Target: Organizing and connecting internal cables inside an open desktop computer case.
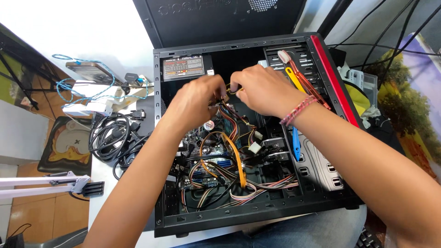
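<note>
Left hand (pixel 195 102) and right hand (pixel 262 89) meet at centre frame, fingers pinched on a bundle of thin wires (pixel 229 115) inside the open computer case (pixel 321 59). Wires look light, soft and bendy; the plugs likely fragile, best gripped at the white connector (pixel 254 147), not the strands. Woven bracelet (pixel 297 110) on right wrist. Rectangular grey-orange label (pixel 183 67) on the power unit, upper middle. Black cable coil (pixel 110 138) at left.

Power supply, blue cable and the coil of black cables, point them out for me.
Power supply (pixel 183 67): head view, on its labelled face.
Blue cable (pixel 296 143): head view, mid-length by the drive bays.
Coil of black cables (pixel 110 138): head view, on the loops left of the case.
</note>
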